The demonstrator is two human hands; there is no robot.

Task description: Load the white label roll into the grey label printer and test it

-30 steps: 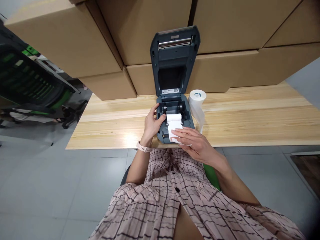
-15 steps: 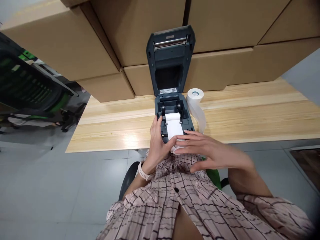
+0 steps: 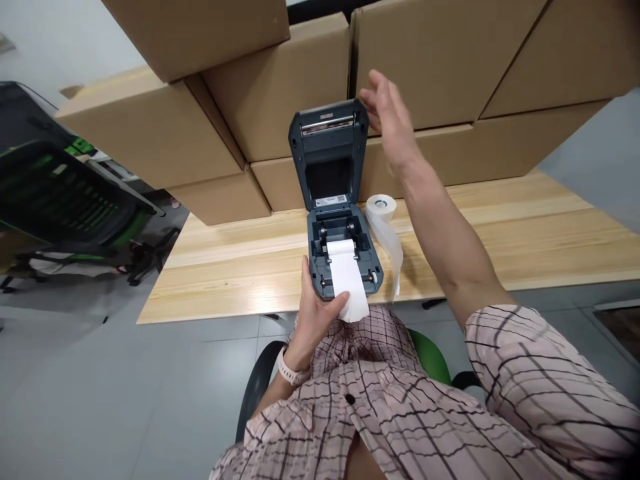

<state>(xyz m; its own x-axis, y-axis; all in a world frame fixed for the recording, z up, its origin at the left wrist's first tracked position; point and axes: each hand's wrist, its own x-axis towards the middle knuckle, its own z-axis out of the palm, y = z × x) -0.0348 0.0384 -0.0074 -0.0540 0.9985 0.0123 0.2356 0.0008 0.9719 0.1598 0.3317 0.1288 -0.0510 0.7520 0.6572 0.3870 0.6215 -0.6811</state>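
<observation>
A dark grey label printer (image 3: pixel 373 257) stands at the table's front edge with its lid (image 3: pixel 327 150) raised. Inside sits a small roll of white label paper (image 3: pixel 341 247), and its strip (image 3: pixel 347 287) runs out over the front. My left hand (image 3: pixel 317 310) is at the printer's front left corner, fingers along its side and thumb pressing on the strip. At the lid's upper right corner is my right hand (image 3: pixel 393 123), its fingers apart and slightly bent; whether the fingertips touch the lid is hard to make out.
A larger roll of white labels (image 3: pixel 381 205) stands right of the printer, its loose tail (image 3: pixel 393 250) trailing forward. Stacked cardboard boxes (image 3: pixel 425 67) line the back of the wooden table (image 3: pixel 225 280). An office chair (image 3: pixel 65 193) is at the left.
My right hand has moved from the paper strip up to the lid's upper right corner. The left hand stays at the printer's front left, and more of the strip shows.
</observation>
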